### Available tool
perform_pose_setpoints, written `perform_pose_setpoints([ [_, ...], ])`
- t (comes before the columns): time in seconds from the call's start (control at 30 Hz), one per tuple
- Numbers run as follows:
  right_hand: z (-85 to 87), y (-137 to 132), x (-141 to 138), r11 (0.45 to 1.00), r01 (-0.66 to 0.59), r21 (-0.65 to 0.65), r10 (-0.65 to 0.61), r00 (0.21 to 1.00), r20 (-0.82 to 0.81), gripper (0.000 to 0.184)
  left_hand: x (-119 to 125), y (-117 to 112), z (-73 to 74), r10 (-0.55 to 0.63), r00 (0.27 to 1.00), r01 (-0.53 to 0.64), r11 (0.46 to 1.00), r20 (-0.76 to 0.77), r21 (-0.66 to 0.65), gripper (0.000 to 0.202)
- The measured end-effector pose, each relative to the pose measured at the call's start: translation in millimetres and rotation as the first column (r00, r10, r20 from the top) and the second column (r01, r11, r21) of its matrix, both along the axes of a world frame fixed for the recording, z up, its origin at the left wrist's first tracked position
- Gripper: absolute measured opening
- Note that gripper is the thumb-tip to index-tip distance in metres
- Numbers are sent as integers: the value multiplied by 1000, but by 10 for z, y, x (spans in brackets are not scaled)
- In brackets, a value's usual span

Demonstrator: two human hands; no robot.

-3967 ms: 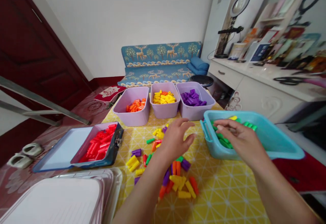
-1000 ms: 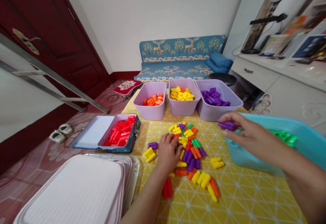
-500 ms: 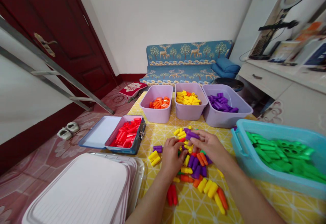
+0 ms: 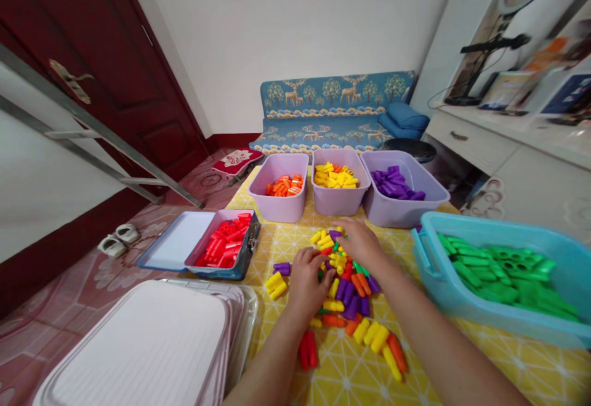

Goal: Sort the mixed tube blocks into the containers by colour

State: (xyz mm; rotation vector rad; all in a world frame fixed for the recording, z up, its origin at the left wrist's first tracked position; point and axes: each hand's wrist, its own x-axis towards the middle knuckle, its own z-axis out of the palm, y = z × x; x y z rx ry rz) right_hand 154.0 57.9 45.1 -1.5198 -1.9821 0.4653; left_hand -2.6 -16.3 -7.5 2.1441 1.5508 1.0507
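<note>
Loose plastic pegs (image 4: pixel 351 298), tube-shaped and in several colours, lie in a heap before me, some in joined rows. My left hand (image 4: pixel 305 280) rests at the heap's left side with fingers curled down; a bit of green shows between thumb and fingers, but its grip is unclear. Over the far end reaches my right hand (image 4: pixel 362 243), close to a purple peg (image 4: pixel 335 234); its fingertips are partly hidden. Yellow pegs (image 4: pixel 276 286) and a purple pair (image 4: pixel 281 268) lie left of my left hand. A red pair (image 4: pixel 308 350) lies nearer me.
Three lilac bins (image 4: pixel 277 209) hold orange, mostly yellow, and purple pegs along the far edge. Green pegs fill a turquoise tub (image 4: pixel 498 316) at right. An open tin (image 4: pixel 252 252) of red pegs and stacked white lids (image 4: pixel 138 344) are at left.
My right hand has moved forward and left to the heap's far end. The purple peg it held is no longer seen in its fingers. My left hand has barely moved.
</note>
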Motion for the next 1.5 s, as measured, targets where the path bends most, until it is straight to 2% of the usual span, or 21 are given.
perform_pose_setpoints([
  [0.03, -85, -36, -22, 1000, -31, 5, 30, 993, 117, 37, 2, -3, 9, 2, 1000, -2, 1000, -1, -1, 21],
  [0.1, -193, -89, -35, 998, -68, -2, 66, 970, 236, 38, 3, -8, 27, 2, 1000, -2, 1000, 0, 2, 22],
  [0.23, -232, -172, -21, 998, -63, -2, 61, 964, 257, 27, -1, -18, 40, -6, 1000, 6, 1000, 5, 5, 26],
  [0.33, -218, -277, -1, 999, -49, -13, 50, 982, 183, 25, 5, -22, 11, -6, 1000, 6, 1000, 6, 4, 23],
  [0.47, -301, -430, 61, 998, 58, -30, -58, 998, 11, 27, 1, -16, 35, 17, 999, -17, 1000, 39, 5, 21],
  [0.57, -445, -472, 127, 992, 129, -10, -130, 986, -107, 27, -101, -24, 218, 57, 998, -57, 998, 4, 39, 22],
  [0.63, -536, -464, 165, 990, 143, -11, -142, 969, -204, 27, -242, -59, 395, 146, 987, -143, 989, -68, 44, 23],
  [0.7, -595, -446, 190, 990, 131, -42, -138, 942, -305, 27, -420, -123, 551, 189, 959, -202, 978, -212, -42, 28],
  [0.77, -620, -435, 200, 991, 122, -61, -135, 922, -362, 27, -590, -202, 632, 182, 918, -243, 960, -352, -139, 34],
  [0.83, -623, -436, 201, 992, 122, -42, -129, 925, -358, 28, -709, -266, 627, 119, 892, -241, 941, -437, -237, 38],
  [0.9, -619, -443, 199, 992, 126, -13, -123, 936, -330, 28, -750, -292, 561, 75, 873, -250, 916, -482, -312, 44],
  [1.0, -616, -453, 200, 992, 128, -5, -123, 941, -314, 28, -675, -247, 440, 82, 855, -281, 903, -511, -325, 48],
  [1.1, -618, -460, 205, 992, 124, -12, -121, 935, -332, 28, -516, -125, 368, 97, 878, -260, 919, -469, -297, 42],
  [1.27, -624, -462, 207, 991, 130, -21, -129, 930, -345, 28, -290, 162, 361, 57, 951, -157, 936, -303, -315, 44],
  [1.37, -627, -458, 207, 991, 130, -25, -130, 919, -372, 29, -230, 323, 320, 40, 991, -79, 944, -127, -321, 49],
  [1.5, -647, -444, 206, 991, 135, -25, -133, 906, -401, 28, -212, 448, 133, 17, 987, 32, 955, 162, -296, 50],
])
